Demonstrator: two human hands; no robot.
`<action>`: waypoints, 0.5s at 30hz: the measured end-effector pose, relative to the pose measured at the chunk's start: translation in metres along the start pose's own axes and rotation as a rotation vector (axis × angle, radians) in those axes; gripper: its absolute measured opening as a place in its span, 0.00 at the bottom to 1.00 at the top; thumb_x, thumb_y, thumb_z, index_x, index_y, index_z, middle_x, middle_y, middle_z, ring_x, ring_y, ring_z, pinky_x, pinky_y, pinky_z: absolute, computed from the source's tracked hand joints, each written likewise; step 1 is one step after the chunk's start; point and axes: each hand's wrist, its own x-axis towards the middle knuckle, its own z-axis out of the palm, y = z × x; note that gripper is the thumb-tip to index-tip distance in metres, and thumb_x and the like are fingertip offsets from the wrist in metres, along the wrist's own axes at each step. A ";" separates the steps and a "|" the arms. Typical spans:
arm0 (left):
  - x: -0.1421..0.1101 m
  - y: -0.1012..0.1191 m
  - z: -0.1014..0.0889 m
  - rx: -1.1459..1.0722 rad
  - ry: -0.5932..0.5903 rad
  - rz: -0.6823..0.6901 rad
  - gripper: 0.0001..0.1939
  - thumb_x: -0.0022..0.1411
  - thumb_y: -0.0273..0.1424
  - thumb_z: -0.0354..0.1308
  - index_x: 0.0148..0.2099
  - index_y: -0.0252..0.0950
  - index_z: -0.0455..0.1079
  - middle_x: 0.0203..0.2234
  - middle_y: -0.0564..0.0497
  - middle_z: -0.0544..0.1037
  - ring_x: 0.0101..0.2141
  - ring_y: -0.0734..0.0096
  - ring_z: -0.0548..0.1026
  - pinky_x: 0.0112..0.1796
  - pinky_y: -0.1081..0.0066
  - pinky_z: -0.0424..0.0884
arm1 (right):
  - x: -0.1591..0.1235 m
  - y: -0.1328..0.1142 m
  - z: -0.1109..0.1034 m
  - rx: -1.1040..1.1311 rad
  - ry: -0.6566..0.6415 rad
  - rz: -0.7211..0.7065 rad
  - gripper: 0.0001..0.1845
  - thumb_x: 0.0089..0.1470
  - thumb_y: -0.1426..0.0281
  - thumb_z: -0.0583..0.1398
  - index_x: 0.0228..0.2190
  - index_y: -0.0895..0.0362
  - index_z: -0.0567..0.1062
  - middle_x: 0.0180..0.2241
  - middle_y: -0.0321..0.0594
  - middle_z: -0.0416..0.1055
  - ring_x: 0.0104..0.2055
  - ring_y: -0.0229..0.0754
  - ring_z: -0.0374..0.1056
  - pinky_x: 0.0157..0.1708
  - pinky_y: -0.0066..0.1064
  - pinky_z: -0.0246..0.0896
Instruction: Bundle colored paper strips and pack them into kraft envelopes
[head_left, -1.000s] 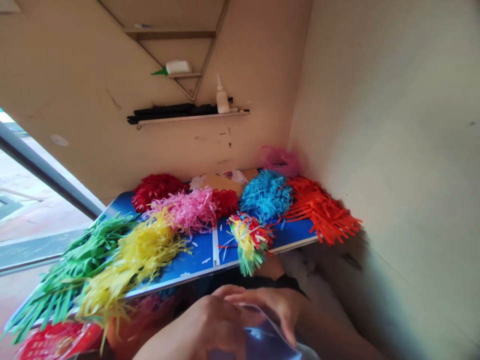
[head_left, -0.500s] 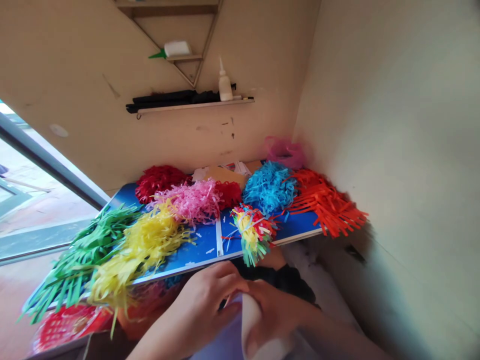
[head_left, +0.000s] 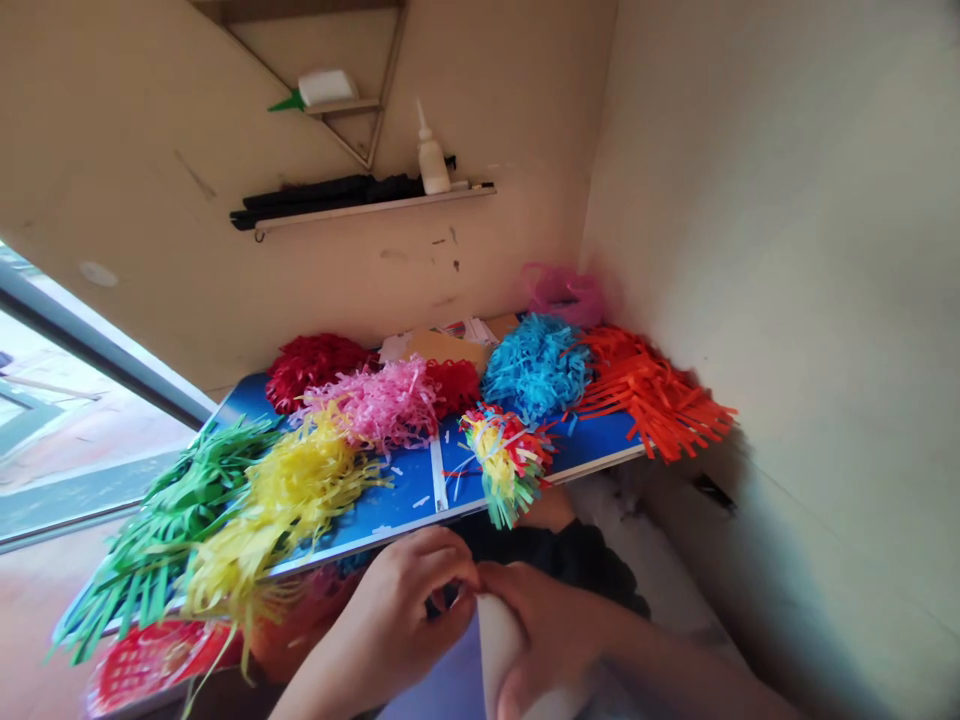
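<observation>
Standing by the wall (head_left: 750, 250), blue bench (head_left: 406, 482) carries coloured strips (head_left: 307, 490) | left hand (head_left: 420, 590), nearly closed, pinches the curled sheet (head_left: 457, 675) | right hand (head_left: 555, 615), fingers bent, grips it

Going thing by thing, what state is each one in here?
Pale sheet: bent into a curve
Left hand: pinching the sheet's top edge
Right hand: gripping the sheet
Spouted bottle: standing upright
Green-tipped bottle: lying on its side
Blue strips: heaped loosely
Yellow strips: heaped, overhanging the table
Multicoloured bundle: gathered, green ends overhanging
Red basket: partly hidden
</observation>
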 end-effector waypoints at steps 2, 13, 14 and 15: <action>0.001 -0.005 -0.003 0.054 0.057 -0.053 0.06 0.60 0.30 0.59 0.30 0.39 0.73 0.34 0.48 0.77 0.33 0.68 0.75 0.34 0.72 0.71 | -0.001 0.005 -0.004 0.009 -0.058 0.046 0.42 0.26 0.46 0.72 0.43 0.56 0.76 0.37 0.37 0.76 0.37 0.46 0.71 0.38 0.31 0.68; -0.006 -0.027 0.095 -0.790 0.866 -0.145 0.51 0.41 0.61 0.64 0.63 0.46 0.59 0.55 0.41 0.73 0.55 0.45 0.71 0.50 0.51 0.72 | 0.024 0.036 -0.041 0.590 0.455 0.023 0.35 0.31 0.45 0.71 0.36 0.55 0.73 0.26 0.34 0.72 0.26 0.39 0.67 0.30 0.31 0.64; -0.001 -0.023 0.107 -0.765 0.860 -0.176 0.57 0.35 0.59 0.69 0.65 0.43 0.56 0.55 0.39 0.72 0.57 0.43 0.69 0.52 0.50 0.70 | 0.028 0.039 -0.039 0.617 0.510 0.014 0.34 0.32 0.47 0.71 0.37 0.55 0.73 0.28 0.35 0.73 0.27 0.40 0.69 0.30 0.31 0.65; 0.003 -0.021 0.116 -0.719 0.866 -0.217 0.61 0.32 0.55 0.72 0.65 0.41 0.55 0.54 0.38 0.72 0.57 0.43 0.69 0.53 0.50 0.69 | 0.032 0.041 -0.036 0.628 0.544 0.004 0.33 0.33 0.48 0.71 0.38 0.55 0.73 0.29 0.35 0.74 0.28 0.40 0.70 0.31 0.31 0.65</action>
